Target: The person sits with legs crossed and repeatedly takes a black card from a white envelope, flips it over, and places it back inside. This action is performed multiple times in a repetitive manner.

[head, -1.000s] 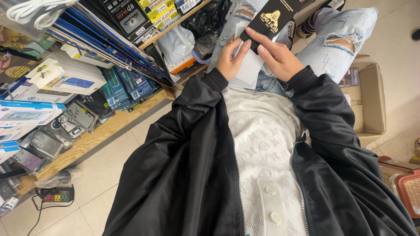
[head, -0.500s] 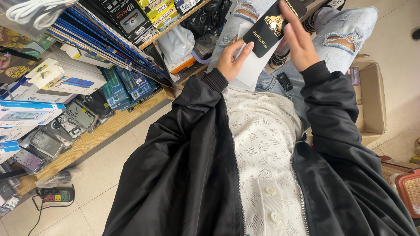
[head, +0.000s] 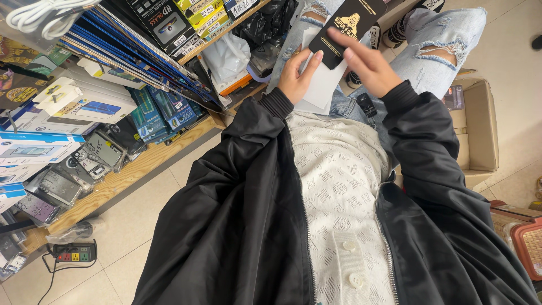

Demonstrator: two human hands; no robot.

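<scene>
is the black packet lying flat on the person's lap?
No. The right hand holds the black packet up over the white sleeve in the left hand.

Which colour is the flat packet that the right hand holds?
Black with gold print: the flat packet, seen in the head view.

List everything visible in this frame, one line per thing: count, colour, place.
flat packet: one, black with gold print, in right hand
white sleeve: one, white, in left hand, behind the packet
boxed goods: many, blue, white and black, on wooden shelves at left
power strip: one, black, on the floor lower left
cardboard box: one, brown, on the floor at right
basket: one, red, right edge
jacket: one, black, worn open
left hand: holds the white sleeve
right hand: holds the flat packet
</scene>
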